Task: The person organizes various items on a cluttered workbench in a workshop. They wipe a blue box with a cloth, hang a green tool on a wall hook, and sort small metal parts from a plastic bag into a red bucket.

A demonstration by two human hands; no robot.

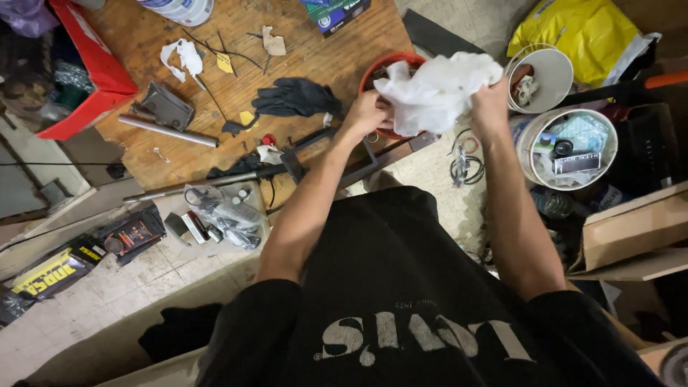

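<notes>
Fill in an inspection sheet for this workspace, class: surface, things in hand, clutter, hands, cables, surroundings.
Surface: scuffed wooden board table.
Things in hand: crumpled white plastic bag, held over a red round bowl.
Clutter: black fabric glove, grey metal rod, red cardboard box, paper scraps.
Hands: left hand and right hand both grip the bag.
Cables: coiled black wires on the floor.
Surroundings: white plastic bucket of odds and ends, yellow sack, brown cardboard carton.
</notes>
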